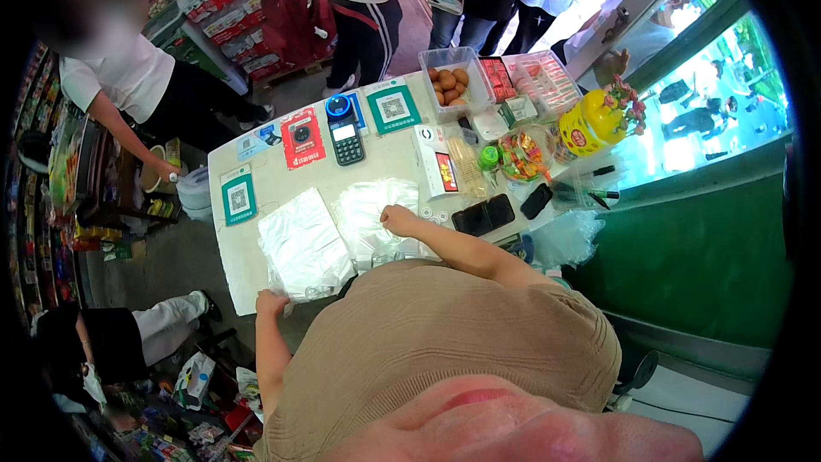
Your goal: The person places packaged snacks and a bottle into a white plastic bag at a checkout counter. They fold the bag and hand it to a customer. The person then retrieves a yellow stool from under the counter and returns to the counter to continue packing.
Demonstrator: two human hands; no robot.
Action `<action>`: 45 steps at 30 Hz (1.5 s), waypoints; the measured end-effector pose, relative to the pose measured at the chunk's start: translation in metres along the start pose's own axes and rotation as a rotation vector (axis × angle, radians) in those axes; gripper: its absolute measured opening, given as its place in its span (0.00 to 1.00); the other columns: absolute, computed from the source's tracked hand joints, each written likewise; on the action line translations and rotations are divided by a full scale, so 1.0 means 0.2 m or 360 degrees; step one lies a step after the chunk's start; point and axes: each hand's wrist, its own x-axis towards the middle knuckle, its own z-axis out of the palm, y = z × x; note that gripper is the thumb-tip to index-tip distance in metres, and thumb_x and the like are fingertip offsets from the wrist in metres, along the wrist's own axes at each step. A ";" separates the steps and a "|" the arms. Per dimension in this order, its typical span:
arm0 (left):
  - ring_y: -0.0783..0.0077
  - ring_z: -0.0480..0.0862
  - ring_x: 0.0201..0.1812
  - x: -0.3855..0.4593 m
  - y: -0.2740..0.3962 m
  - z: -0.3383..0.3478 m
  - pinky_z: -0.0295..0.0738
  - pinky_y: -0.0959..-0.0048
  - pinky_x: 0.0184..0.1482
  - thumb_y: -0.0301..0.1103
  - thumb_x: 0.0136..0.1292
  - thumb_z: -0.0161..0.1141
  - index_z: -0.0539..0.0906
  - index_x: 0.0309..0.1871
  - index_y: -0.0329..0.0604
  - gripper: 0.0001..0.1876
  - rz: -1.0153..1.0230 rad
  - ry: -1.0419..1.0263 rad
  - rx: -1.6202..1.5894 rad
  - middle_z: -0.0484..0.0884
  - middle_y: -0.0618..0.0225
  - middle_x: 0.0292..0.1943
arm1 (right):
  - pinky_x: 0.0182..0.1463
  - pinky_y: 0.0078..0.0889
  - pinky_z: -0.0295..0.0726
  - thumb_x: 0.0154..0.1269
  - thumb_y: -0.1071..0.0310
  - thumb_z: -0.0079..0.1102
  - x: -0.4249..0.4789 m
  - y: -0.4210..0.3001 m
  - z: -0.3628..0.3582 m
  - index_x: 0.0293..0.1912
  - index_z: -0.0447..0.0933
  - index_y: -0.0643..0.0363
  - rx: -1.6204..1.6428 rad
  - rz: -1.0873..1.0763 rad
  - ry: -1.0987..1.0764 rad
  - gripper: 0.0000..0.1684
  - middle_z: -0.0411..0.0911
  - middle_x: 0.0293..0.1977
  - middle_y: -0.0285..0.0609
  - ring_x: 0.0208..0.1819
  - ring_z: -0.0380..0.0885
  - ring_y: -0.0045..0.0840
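Observation:
Two flat stacks of thin white plastic bags lie side by side on a pale counter (pixel 385 167) before me. At the near corner of the left bag stack (pixel 304 244), my left hand (pixel 272 303) has its fingers curled on the edge of the plastic, by the counter's rim. My right hand (pixel 401 221) rests on the right bag stack (pixel 369 205) with bent fingers; whether it pinches a bag is hidden. Several small round discs (pixel 435 215) lie beside that hand. Right of them is a black wallet-like case (pixel 484 215).
Beyond the bags stand a payment terminal (pixel 346 141) and printed code signs (pixel 392 108). To the right are a plastic tub of brown eggs (pixel 449 85), a candy jar (pixel 523 154) and a yellow bottle holding flowers (pixel 593 122). People stand across the counter; one person (pixel 122 77) is at left.

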 end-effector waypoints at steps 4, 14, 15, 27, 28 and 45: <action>0.50 0.78 0.48 -0.03 0.04 -0.02 0.74 0.63 0.50 0.45 0.35 0.70 0.78 0.42 0.27 0.32 -0.0022 0.0010 0.0054 0.75 0.42 0.48 | 0.45 0.35 0.74 0.50 0.66 0.57 0.02 0.02 0.01 0.36 0.76 0.59 0.0011 0.0046 -0.0011 0.12 0.78 0.35 0.47 0.41 0.76 0.37; 0.48 0.79 0.46 -0.08 0.04 -0.01 0.75 0.62 0.48 0.43 0.34 0.70 0.77 0.41 0.27 0.32 -0.0008 0.0113 -0.0017 0.73 0.39 0.49 | 0.46 0.35 0.74 0.50 0.65 0.59 0.04 0.03 0.04 0.37 0.76 0.59 0.0035 0.0051 -0.0053 0.13 0.78 0.36 0.47 0.41 0.76 0.36; 0.48 0.79 0.46 -0.08 0.06 -0.03 0.75 0.62 0.48 0.43 0.34 0.70 0.77 0.41 0.26 0.32 0.0004 0.0133 -0.0009 0.73 0.39 0.49 | 0.46 0.35 0.74 0.50 0.65 0.59 0.04 0.04 0.03 0.37 0.76 0.59 0.0062 0.0055 -0.0042 0.14 0.78 0.36 0.47 0.41 0.76 0.36; 0.51 0.79 0.45 0.06 -0.08 0.09 0.75 0.62 0.48 0.46 0.32 0.71 0.79 0.39 0.27 0.33 0.0004 0.0116 0.0067 0.77 0.42 0.44 | 0.52 0.32 0.71 0.55 0.61 0.58 -0.08 -0.24 -0.30 0.54 0.70 0.61 0.0580 0.0212 -0.0540 0.27 0.75 0.48 0.46 0.51 0.72 0.31; 0.50 0.80 0.44 0.06 -0.06 0.06 0.75 0.62 0.47 0.46 0.33 0.70 0.79 0.38 0.28 0.31 0.0020 0.0082 0.0051 0.78 0.43 0.43 | 0.52 0.32 0.71 0.56 0.62 0.57 -0.11 -0.26 -0.33 0.54 0.69 0.61 0.0732 0.0271 -0.0603 0.27 0.75 0.48 0.46 0.52 0.71 0.30; 0.50 0.80 0.45 -0.02 0.03 -0.01 0.74 0.61 0.49 0.45 0.33 0.68 0.81 0.37 0.31 0.28 0.0018 0.0068 0.0014 0.79 0.44 0.42 | 0.24 0.20 0.69 0.55 0.79 0.53 -0.10 -0.34 -1.27 0.68 0.27 0.57 0.1625 -0.0405 0.0949 0.52 0.73 0.26 0.40 0.22 0.69 0.18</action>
